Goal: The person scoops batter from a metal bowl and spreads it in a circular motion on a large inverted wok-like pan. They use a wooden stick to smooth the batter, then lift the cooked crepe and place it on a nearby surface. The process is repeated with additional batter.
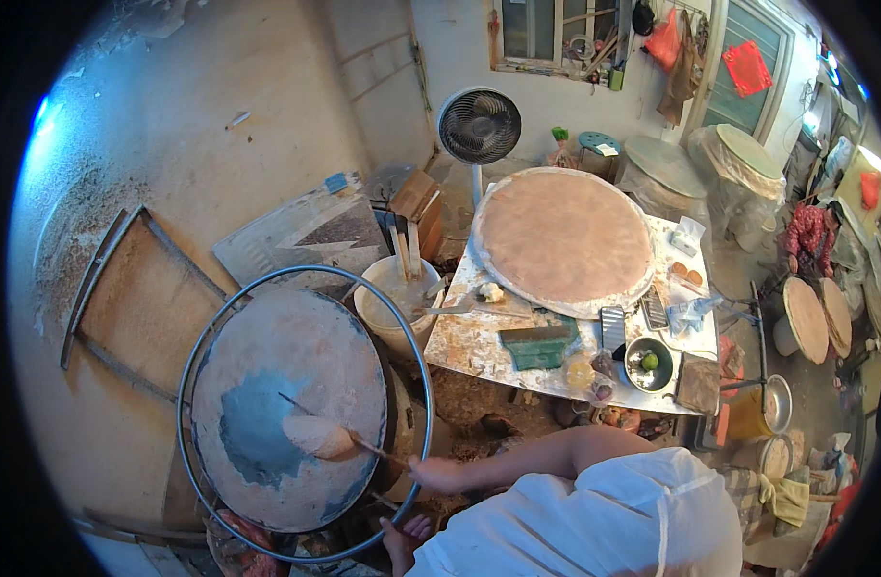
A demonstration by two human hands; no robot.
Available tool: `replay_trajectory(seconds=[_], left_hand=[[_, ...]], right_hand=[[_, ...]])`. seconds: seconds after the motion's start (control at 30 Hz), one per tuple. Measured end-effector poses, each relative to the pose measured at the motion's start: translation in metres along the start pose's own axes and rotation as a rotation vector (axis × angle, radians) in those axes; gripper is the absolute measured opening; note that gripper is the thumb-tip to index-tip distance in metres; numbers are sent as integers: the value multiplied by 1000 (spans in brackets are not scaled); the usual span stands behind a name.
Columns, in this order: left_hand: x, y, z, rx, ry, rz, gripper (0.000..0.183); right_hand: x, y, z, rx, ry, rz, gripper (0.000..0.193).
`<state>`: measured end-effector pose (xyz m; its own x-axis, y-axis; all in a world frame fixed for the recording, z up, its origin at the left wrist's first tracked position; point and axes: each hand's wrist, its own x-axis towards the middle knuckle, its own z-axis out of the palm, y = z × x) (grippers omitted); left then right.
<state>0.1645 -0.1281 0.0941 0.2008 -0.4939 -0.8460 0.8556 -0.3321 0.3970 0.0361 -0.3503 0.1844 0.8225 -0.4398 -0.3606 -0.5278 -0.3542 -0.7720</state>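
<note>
My right hand [438, 475] closes around the end of a thin stick [378, 450] that reaches left over a large round griddle [291, 337]. Along the stick, on the griddle, is a smooth pinkish-brown lump [317, 438], perhaps dough or batter. It covers the stick's middle, and the stick's far tip shows beyond it. A dark blue-grey patch lies around the lump, with a pale dusty coating on the rest of the surface. Lower down, my left hand [402, 543] is beside the metal hoop [429, 385] that circles the griddle. Its fingers are spread, partly cut off by the frame.
A messy table [459, 337] bears a huge round brown flatbread [565, 236], graters and a dark bowl [650, 363] with a green fruit. Between table and griddle stands a white bucket [394, 298]. A fan [480, 125] stands behind. Another person [813, 236] sits at far right.
</note>
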Motion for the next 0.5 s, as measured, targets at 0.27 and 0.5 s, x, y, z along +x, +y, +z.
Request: replay_trajectory(seconds=[0.27,0.5], left_hand=[[-93,31,32,238,14,167,73],[-12,31,-83,-365,463,343,77]], right_hand=[[35,3,-42,-77,92,-31,35],[33,-30,-29,-87,-47,-83,38]])
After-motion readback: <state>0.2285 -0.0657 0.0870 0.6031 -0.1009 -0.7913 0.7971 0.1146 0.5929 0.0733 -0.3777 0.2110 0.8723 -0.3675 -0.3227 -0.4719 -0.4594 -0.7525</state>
